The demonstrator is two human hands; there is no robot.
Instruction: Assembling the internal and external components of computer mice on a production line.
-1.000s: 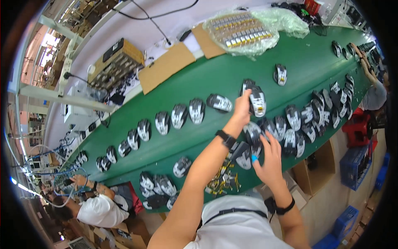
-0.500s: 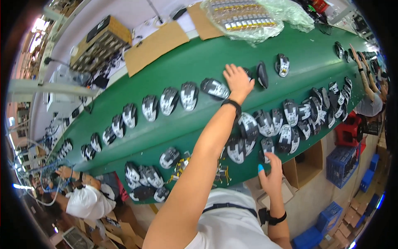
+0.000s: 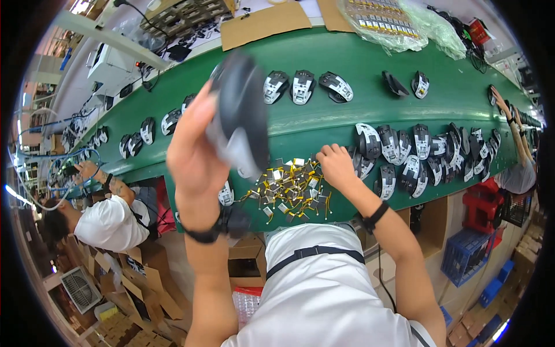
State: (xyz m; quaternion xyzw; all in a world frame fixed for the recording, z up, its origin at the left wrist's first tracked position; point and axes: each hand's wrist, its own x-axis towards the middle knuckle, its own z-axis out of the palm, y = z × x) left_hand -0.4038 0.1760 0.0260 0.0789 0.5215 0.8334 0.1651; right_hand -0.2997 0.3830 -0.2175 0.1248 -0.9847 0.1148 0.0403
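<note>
My left hand (image 3: 199,139) is raised close to the camera and grips a black and grey computer mouse (image 3: 240,110), smeared by motion. Below and right of it, small flat batteries (image 3: 292,188) with yellow tape and thin wires lie heaped on the green work surface. At the right edge of this heap is my right hand (image 3: 338,168), its fingers curled and close together. What is in them, if anything, stays hidden. Just beyond that hand, several mice (image 3: 368,141) lie with pale undersides up; one of them (image 3: 363,166) is partly covered by the hand.
A spaced row of mice (image 3: 303,87) runs along the green belt (image 3: 347,61). Behind it are flat cardboard (image 3: 266,25) and a plastic-wrapped tray of batteries (image 3: 384,20). Other people work at left (image 3: 113,220) and far right (image 3: 514,168). Blue crates (image 3: 465,254) stand below.
My left hand has come off the belt, lifting a mouse toward the camera. My right hand has moved from a near mouse to the battery heap. The whole view has shifted.
</note>
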